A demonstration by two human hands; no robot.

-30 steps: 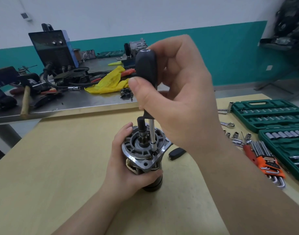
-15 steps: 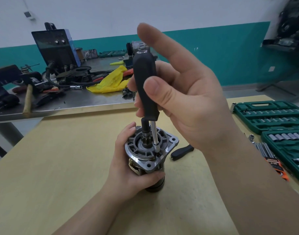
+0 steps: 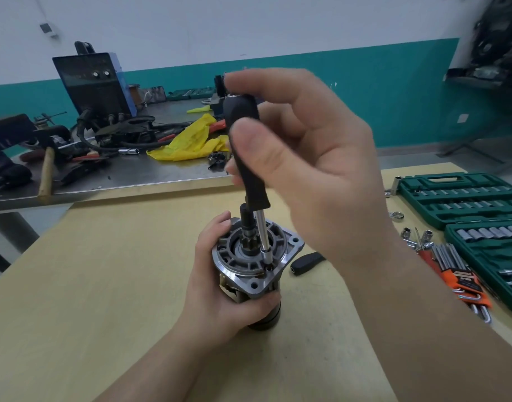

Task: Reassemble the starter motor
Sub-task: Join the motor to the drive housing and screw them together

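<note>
Pale wood bench (image 3: 83,300) under you, a cluttered steel table (image 3: 127,175) behind it against a teal-banded wall. Your right hand (image 3: 312,175) pinches the driver (image 3: 246,158) by its black handle, thumb across the front and fingers curled round the back, the forefinger arched over the cap. Its socket tip sits on a fastener at the near right edge of the motor's end plate. Your left hand (image 3: 220,288) wraps the motor (image 3: 254,265) and holds it upright on the bench, thumb against the plate's rim, the pinion shaft sticking up just beside the driver shank.

As I judge it, you are running in an end-plate fastener. The driver leans a little, so if you turn hard with that light fingertip hold the socket may ride off the head and skid across the plate, or start the thread crooked. The motor stands on its narrow end, and a loosened left hand would let it tip.

Count: one motor, one driver in hand, one more black handle (image 3: 307,262) lying just right of the motor, two open green socket cases (image 3: 463,198), one orange hex key set (image 3: 463,282), about four loose sockets (image 3: 414,236) beside the cases, though blur makes that uncertain
</note>
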